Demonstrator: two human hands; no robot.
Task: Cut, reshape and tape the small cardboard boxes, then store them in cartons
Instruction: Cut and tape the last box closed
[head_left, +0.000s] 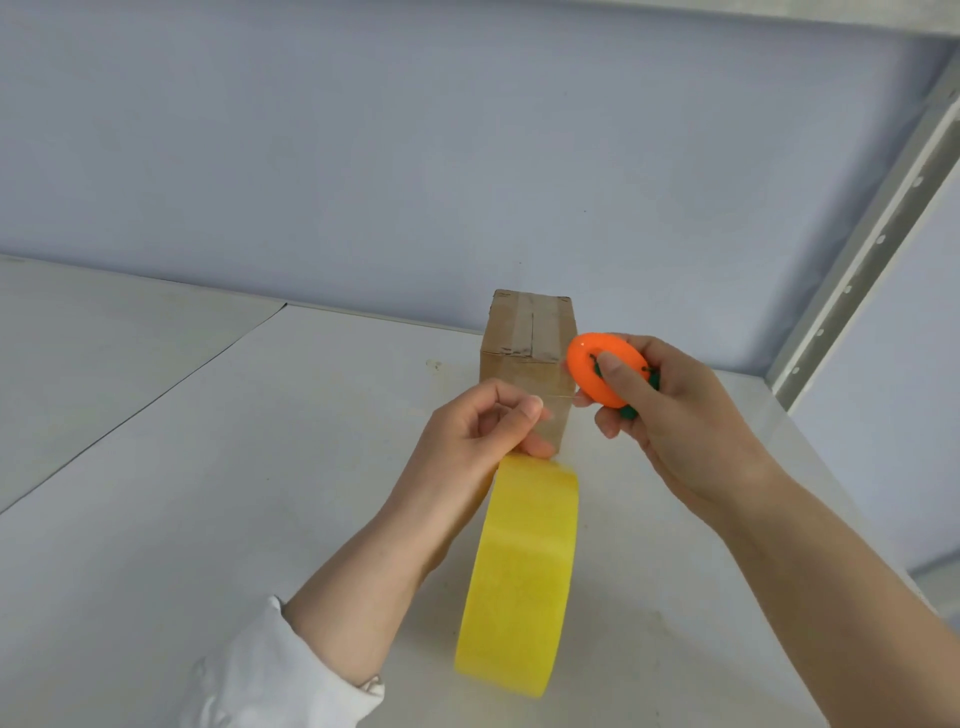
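A small brown cardboard box (530, 338) stands upright on the white table (208, 493), its top seam taped over. My left hand (483, 431) pinches a stretched strip of clear tape between thumb and fingers in front of the box. A large yellow tape roll (519, 577) hangs below that hand, and the strip runs from it. My right hand (660, 410) grips a round orange cutter (597, 369) with green trim, thumb pressed on its face. The cutter's lower left edge meets the taut tape beside the box's right edge.
A pale blue wall rises behind the table. A grey perforated metal shelf post (872, 244) slants up at the right. A seam in the table surface runs diagonally at the left.
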